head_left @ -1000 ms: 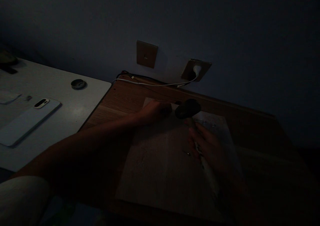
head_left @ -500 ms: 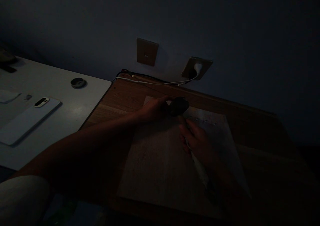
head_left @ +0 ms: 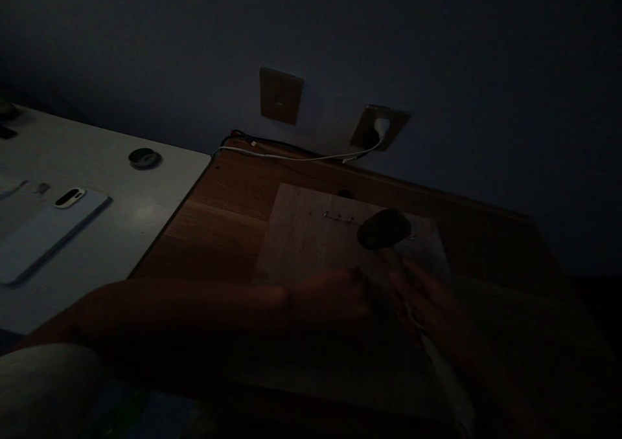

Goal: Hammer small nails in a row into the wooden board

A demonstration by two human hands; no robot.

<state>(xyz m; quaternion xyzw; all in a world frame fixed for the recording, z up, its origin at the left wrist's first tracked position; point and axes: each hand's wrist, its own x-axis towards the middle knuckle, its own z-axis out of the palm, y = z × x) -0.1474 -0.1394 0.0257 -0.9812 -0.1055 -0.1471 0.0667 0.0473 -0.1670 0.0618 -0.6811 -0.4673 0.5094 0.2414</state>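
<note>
The scene is very dark. My right hand (head_left: 435, 306) is wrapped round the pale handle of a hammer (head_left: 383, 229), whose dark head hangs just above a light wooden board (head_left: 311, 245). A short row of small nails (head_left: 339, 217) shows near the board's far edge. My left hand (head_left: 335, 300) lies low over the middle of the board, close beside my right hand; its fingers are lost in shadow.
The board lies on a brown wooden table (head_left: 223, 212). To the left stands a white table (head_left: 121, 199) with a phone (head_left: 46, 228) and a small round object (head_left: 144, 158). A white cable (head_left: 296, 158) runs to a plug in a wall socket (head_left: 380, 128); a wall switch (head_left: 280, 94) is beside it.
My left hand has drawn back from the board's far edge to its middle, uncovering the nails. The hammer head has moved right and slightly nearer with my right hand.
</note>
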